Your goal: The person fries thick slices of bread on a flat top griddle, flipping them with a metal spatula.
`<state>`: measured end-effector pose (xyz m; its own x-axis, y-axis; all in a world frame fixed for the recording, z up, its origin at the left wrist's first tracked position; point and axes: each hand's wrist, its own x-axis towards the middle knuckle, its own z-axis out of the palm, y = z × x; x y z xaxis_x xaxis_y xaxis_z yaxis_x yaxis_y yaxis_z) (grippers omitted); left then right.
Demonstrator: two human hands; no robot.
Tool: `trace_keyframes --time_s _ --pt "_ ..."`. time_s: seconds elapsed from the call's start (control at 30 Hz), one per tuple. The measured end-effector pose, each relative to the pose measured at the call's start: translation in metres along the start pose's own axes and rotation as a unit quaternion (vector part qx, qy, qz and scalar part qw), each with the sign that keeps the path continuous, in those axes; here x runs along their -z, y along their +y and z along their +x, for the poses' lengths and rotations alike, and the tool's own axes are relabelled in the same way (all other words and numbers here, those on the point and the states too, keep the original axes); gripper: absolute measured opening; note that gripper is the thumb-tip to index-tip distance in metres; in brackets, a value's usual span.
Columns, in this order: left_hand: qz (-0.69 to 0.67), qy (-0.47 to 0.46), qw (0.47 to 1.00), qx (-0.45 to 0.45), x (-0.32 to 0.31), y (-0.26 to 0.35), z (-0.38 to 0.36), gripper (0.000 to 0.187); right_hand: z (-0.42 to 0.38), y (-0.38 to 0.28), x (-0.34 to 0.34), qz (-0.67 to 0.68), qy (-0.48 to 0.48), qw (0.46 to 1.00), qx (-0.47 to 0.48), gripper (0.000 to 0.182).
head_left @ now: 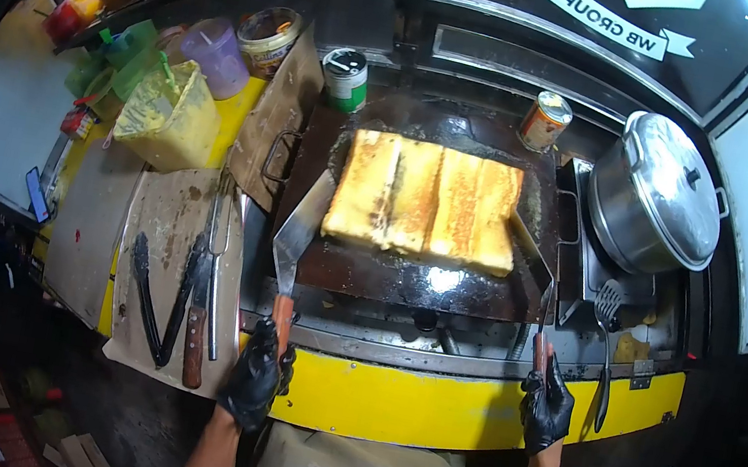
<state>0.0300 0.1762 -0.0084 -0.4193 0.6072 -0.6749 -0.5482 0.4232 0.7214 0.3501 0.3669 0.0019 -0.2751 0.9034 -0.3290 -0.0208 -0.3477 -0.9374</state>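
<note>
My left hand (254, 375), in a black glove, is closed around the wooden handle of a metal spatula (299, 230). Its broad blade meets the left side of a toasted bread slab (416, 196). My right hand (548, 404), gloved in black too, grips a second spatula (537, 252) by its handle, and that blade touches the slab's right side. The bread is golden with darker browned patches and shows several joined sections. It lies on a dark, greasy griddle (367, 272), between the two blades. Whether the blade edges reach under the bread is hidden.
Left of the griddle, tongs (147, 299), a knife (196, 332) and a long fork lie on cardboard (263, 124). Behind them stands a yellow tub (169, 117). Two cans (345, 80) stand at the griddle's back corners. At right are a lidded pot (656, 193) and a slotted turner (607, 345).
</note>
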Motion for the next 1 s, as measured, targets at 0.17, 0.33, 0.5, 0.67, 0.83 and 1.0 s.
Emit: trace_keyframes --time_s 0.17,0.33,0.5,0.67,0.83,1.0 --pt "0.020 0.026 0.999 -0.021 -0.001 -0.008 -0.005 0.057 -0.005 -0.003 -0.007 -0.178 0.023 0.982 0.067 0.042" --pt "-0.043 0.013 0.999 -0.022 0.004 -0.006 -0.001 0.057 0.013 -0.053 -0.015 -0.315 0.005 0.920 0.235 0.040" --pt "0.009 0.003 0.999 -0.043 0.005 -0.013 0.009 0.058 0.102 -0.106 -0.072 -0.541 -0.071 0.763 0.346 0.043" --pt "-0.029 0.000 0.998 -0.049 0.010 -0.021 0.010 0.059 0.203 -0.114 -0.147 -0.621 -0.121 0.699 0.334 0.039" --pt "-0.052 0.019 0.997 -0.058 0.031 -0.046 -0.028 0.054 0.217 -0.169 -0.138 -0.748 -0.250 0.547 0.280 0.038" --pt "-0.023 0.036 0.998 -0.054 0.039 -0.051 -0.053 0.050 0.230 -0.192 -0.126 -0.773 -0.195 0.541 0.268 0.032"
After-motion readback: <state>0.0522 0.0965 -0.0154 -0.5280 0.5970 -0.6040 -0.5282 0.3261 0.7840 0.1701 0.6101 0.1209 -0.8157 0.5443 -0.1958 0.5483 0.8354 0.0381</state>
